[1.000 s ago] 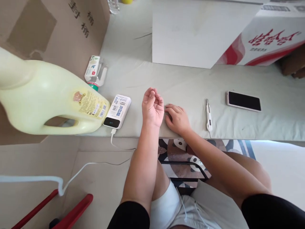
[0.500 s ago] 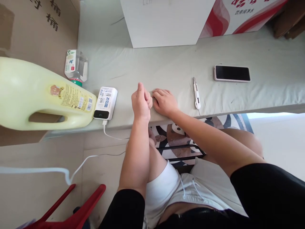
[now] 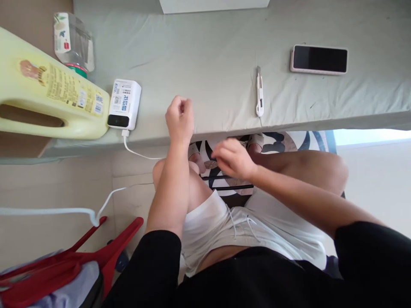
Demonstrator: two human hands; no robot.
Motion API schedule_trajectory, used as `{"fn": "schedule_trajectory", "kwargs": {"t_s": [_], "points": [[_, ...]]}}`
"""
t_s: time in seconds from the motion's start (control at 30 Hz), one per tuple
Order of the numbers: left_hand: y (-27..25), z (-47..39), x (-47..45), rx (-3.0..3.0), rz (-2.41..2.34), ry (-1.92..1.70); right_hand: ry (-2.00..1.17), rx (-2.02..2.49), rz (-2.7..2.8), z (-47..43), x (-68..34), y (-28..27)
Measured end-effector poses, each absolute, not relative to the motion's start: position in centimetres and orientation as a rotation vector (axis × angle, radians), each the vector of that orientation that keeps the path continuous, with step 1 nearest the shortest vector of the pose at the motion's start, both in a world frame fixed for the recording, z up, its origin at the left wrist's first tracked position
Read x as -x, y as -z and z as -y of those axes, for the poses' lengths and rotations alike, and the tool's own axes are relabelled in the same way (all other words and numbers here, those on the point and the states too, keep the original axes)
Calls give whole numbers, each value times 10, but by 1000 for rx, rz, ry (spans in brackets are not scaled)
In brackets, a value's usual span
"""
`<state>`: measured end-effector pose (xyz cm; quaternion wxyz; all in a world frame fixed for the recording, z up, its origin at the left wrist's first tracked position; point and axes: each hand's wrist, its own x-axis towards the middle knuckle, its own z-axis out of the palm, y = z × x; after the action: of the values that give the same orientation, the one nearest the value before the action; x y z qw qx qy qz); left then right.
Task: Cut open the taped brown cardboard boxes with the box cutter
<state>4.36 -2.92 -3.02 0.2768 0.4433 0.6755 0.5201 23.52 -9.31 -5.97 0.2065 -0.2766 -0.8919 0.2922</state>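
Observation:
My left hand (image 3: 180, 119) is curled into a fist at the table's front edge, thumb and fingers bent in, with nothing visible in it. My right hand (image 3: 233, 158) is off the table, in front of the edge and above my lap. Its fingers are loosely curled and slightly blurred; no object shows in them. A white utility knife (image 3: 260, 96) with its blade tip out lies right of my hands. To the left of my fist, a white power bank (image 3: 124, 104) has a white cable (image 3: 138, 155) plugged into its near end.
A phone (image 3: 320, 59) lies face up at the right on the cloth-covered table (image 3: 208, 51). At the left are a large yellow jug (image 3: 48, 94) and a clear bottle (image 3: 75, 42) on its side. A white box (image 3: 213, 3) stands at the back; a red chair (image 3: 118, 244) is lower left.
My right hand has lifted off the table and drawn back over my lap, its fingers curling. My left thumb has folded from upright. The view has tilted down toward my lap.

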Motion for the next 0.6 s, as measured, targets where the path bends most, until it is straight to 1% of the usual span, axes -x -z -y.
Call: {"fn": "schedule_trajectory", "kwargs": {"t_s": [0.1,0.2,0.33,0.6], "points": [[41,38,-69,-1639,-1973,-1037,-1064,591,2598,171,-274,75],[47,44,-92,-1811,-2142,-781,-1288,379,2728,224,-294,92],[48,45,-103,-1871,-2273,-656,-1489,232,2888,248,-296,101],[42,44,-109,-1866,-2362,-505,-1575,463,3149,258,-277,86]]}}
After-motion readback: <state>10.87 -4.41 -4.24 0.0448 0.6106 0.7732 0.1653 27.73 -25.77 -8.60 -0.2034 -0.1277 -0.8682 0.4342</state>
